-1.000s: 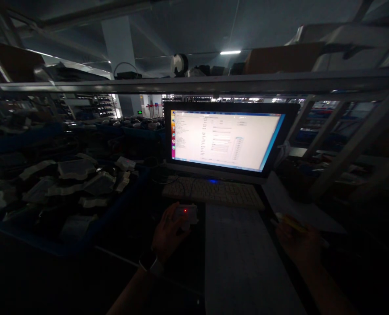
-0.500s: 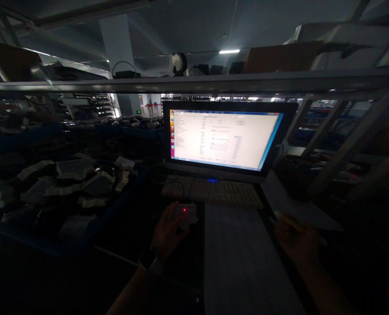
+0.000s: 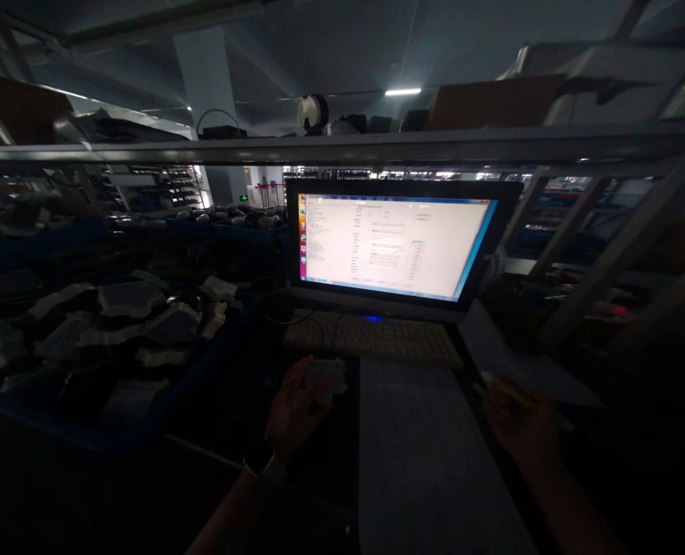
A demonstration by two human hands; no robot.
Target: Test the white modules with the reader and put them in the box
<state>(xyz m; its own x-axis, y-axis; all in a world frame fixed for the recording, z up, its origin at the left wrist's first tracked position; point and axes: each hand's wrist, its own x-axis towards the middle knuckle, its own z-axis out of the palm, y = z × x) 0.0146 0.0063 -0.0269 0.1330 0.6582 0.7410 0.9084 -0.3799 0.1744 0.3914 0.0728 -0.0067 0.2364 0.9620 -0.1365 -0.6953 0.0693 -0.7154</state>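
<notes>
Barely anything has moved over the last second: both hands keep their places, and the red dot on the small case (image 3: 331,373) has gone out. From the left, one blue bin (image 3: 195,385) is heaped with pale cases (image 3: 131,298), perhaps ten showing, too overlapped for a firm count. Beyond its right wall runs a dark strip of open table, then the left hand (image 3: 293,405), wearing one watch (image 3: 264,460). Its fingers and thumb are closed on the left end of the single small case, which sits just before the keyboard (image 3: 371,338), its right edge just short of the long sheet (image 3: 417,455). One lit monitor (image 3: 394,247) stands behind the keyboard. That sheet fills the room between the hands, which are well apart. On its right, the right hand (image 3: 524,424) is closed around one yellow pen-like tool (image 3: 512,391), near the lower edge of a second sheet (image 3: 495,339).
</notes>
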